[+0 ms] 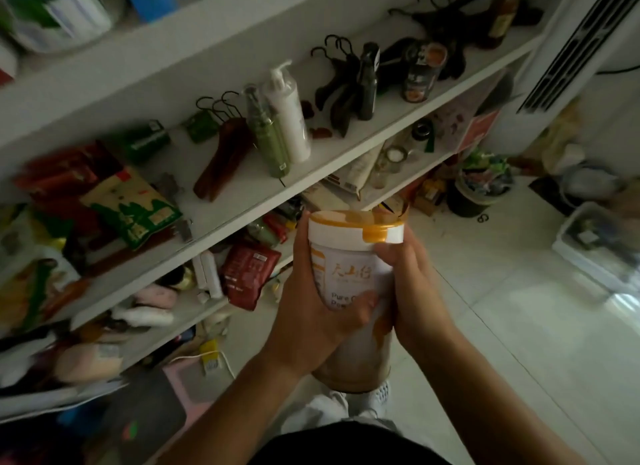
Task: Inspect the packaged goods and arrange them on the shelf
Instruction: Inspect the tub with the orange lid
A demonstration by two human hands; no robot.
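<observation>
White shelf unit (339, 152) at left, boards crowded with packets and bottles. Tall canister (349, 260) held upright before it, over tiled floor: white body, tan base, gold lettering, "Pure" legible. Left hand (311, 308) wraps label side, thumb across print. Right hand (412, 291) grips opposite side, fingers curled below lid (349, 227). Lid white, orange trim.

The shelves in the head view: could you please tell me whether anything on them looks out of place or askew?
Yes. At the left of the middle shelf, a green and yellow packet lies crooked on a heap of red packets. Wooden hangers lie loose among the bottles. The held canister looks intact, lid on.
</observation>
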